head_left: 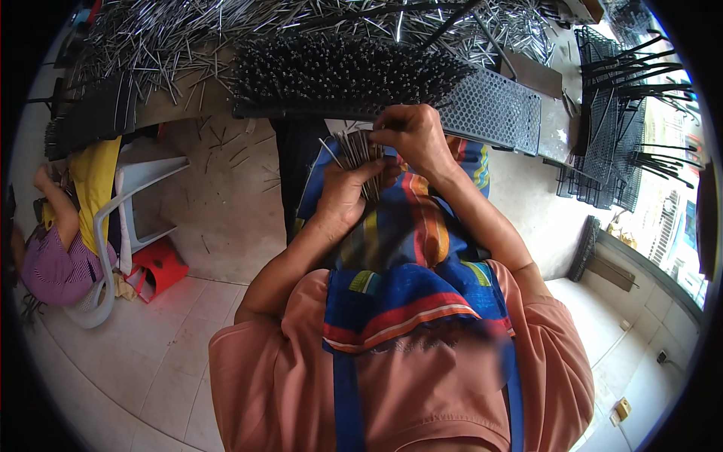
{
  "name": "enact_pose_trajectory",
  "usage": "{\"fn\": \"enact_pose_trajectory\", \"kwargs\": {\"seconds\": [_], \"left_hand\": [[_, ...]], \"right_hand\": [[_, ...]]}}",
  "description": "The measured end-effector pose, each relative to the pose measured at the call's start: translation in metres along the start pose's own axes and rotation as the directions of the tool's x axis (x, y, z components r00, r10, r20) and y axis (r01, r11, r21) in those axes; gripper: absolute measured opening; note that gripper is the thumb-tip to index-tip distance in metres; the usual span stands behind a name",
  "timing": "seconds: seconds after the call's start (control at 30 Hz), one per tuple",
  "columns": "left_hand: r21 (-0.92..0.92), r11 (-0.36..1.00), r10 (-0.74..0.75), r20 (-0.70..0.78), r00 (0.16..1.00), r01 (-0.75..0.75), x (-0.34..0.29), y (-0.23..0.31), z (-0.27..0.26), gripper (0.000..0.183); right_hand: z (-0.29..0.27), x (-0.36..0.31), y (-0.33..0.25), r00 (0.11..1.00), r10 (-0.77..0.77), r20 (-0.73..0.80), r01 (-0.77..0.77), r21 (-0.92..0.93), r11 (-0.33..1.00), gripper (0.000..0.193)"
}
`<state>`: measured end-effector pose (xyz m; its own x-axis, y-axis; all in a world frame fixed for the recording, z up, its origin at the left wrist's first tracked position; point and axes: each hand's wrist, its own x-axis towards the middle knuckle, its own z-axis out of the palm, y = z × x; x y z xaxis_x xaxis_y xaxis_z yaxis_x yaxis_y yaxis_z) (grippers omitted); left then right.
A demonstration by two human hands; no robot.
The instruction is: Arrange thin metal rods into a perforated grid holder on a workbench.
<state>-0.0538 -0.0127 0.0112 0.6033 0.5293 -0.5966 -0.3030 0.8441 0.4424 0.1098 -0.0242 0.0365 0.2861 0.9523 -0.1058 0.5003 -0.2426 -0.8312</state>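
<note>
A bundle of thin metal rods (357, 148) stands roughly upright in my left hand (345, 190), whose fingers wrap round it above my lap. My right hand (416, 137) is closed in a pinch at the bundle's upper right side, close to the near edge of the perforated tray. Whether a single rod is between those fingertips is hidden. Dark rods (339, 71) stand packed in most of the tray. Bare round holes show in the grey perforated plate (493, 107) at its right end.
Loose metal rods (181, 45) lie heaped across the far side of the table. Black wire racks (614, 128) stand at the right. A person in a purple striped top (68, 260) sits at the left by a grey plastic chair (102, 226), near a red bag (158, 269).
</note>
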Motion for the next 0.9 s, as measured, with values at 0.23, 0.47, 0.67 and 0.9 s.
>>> {"fn": "enact_pose_trajectory", "kwargs": {"seconds": [0.23,0.47,0.67,0.9], "left_hand": [[0.038,0.998,0.054,-0.058,0.997,-0.052,-0.001,-0.005,0.001,0.025],[0.159,0.987,0.03,-0.129,0.991,-0.009,0.008,-0.014,-0.022,0.022],[0.21,0.978,0.009,-0.09,0.996,0.01,0.003,-0.012,-0.017,0.026],[0.197,0.98,0.048,-0.097,0.994,-0.029,0.007,-0.009,-0.012,0.028]], "right_hand": [[-0.007,-0.006,0.002,0.913,0.348,0.212,-0.405,0.386,0.828,0.006],[-0.007,0.006,0.008,0.865,-0.212,-0.454,0.327,0.191,0.926,0.011],[0.002,0.01,0.018,0.87,-0.291,-0.398,0.321,0.009,0.947,0.013],[0.005,0.014,0.011,0.867,-0.363,-0.34,0.263,-0.307,0.915,0.01]]}}
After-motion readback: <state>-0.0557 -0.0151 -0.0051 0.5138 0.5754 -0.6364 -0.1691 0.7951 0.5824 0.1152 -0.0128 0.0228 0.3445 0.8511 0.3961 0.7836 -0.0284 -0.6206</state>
